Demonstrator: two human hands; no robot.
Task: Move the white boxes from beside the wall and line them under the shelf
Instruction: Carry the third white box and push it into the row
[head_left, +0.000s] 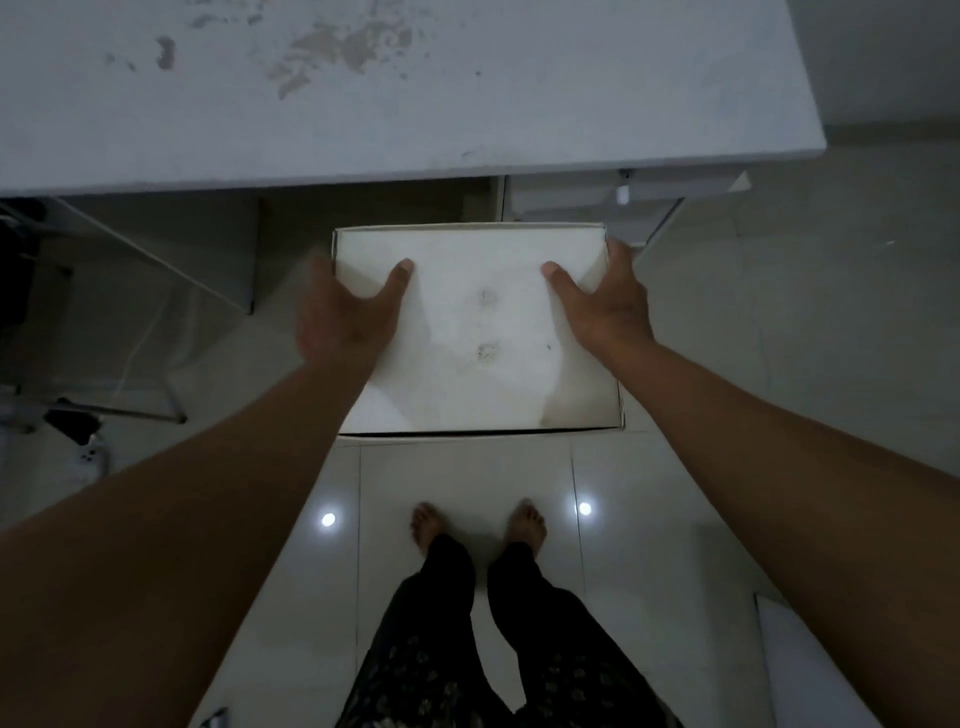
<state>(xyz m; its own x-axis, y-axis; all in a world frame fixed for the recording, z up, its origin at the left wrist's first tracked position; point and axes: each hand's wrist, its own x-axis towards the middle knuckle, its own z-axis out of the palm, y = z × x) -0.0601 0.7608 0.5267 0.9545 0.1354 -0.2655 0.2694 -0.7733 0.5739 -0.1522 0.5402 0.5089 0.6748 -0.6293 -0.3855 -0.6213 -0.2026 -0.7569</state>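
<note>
While both arms reach forward and down, the person holds one white box (480, 332) between the two hands, above the tiled floor (675, 545). The left hand (345, 317) grips the box's left side: its thumb lies flat on the top face, pointing inward, and the remaining fingers wrap down over the left edge, where they pass out of sight. The right hand (605, 306) grips the right side in mirror fashion, thumb on the top face, the other fingers curled over the right edge. Both hands sit toward the far half of the box.

The top face between the two thumbs carries two small dark smudges. Beyond the fingertips, the far edge of the box sits just short of the front edge of a grey shelf (395, 104), whose surface is stained and patchy. Whether the box rests on the floor or is held clear of it cannot be told.

Nearer than the hands, the person's bare feet (478, 525) stand on the tiles, below dark patterned trousers. Left of the left hand, a metal frame (156, 332) stands under the shelf. Right of the right hand, a white drawer unit (597, 200) sits under the shelf.
</note>
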